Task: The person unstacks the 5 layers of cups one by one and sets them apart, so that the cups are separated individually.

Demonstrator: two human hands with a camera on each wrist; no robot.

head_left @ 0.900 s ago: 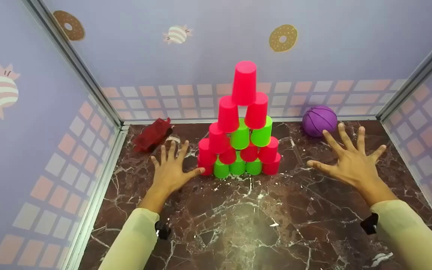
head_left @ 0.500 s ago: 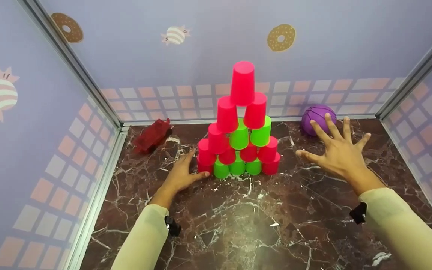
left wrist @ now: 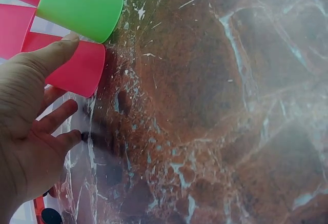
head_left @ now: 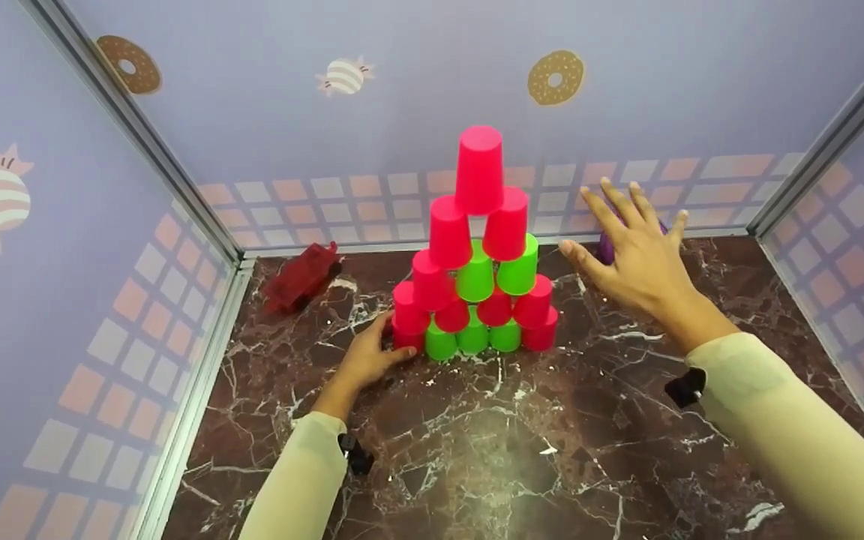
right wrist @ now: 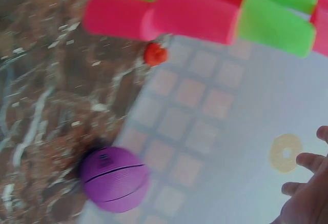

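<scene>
Pink and green cups stand upside down in a stepped pyramid, with one pink cup [head_left: 480, 171] on top. My left hand [head_left: 364, 360] is at the lower left corner, beside the bottom pink cup [head_left: 409, 341]. In the left wrist view its thumb [left wrist: 54, 55] lies across that pink cup, while the other fingers spread loosely beside it. My right hand [head_left: 638, 259] is raised to the right of the pyramid, fingers spread and holding nothing. It partly hides a purple ball [head_left: 607, 247] in the head view; the ball [right wrist: 115, 179] shows fully in the right wrist view.
A red translucent object [head_left: 302, 277] lies at the back left of the brown marbled floor [head_left: 477, 450]. Lilac panels with tile and sweet prints enclose the left, back and right sides, such as the back wall [head_left: 417, 97].
My left hand has moved right and turned in to the bottom left pink cup. The right hand has moved left and up, now in front of the purple ball. The pyramid still stands.
</scene>
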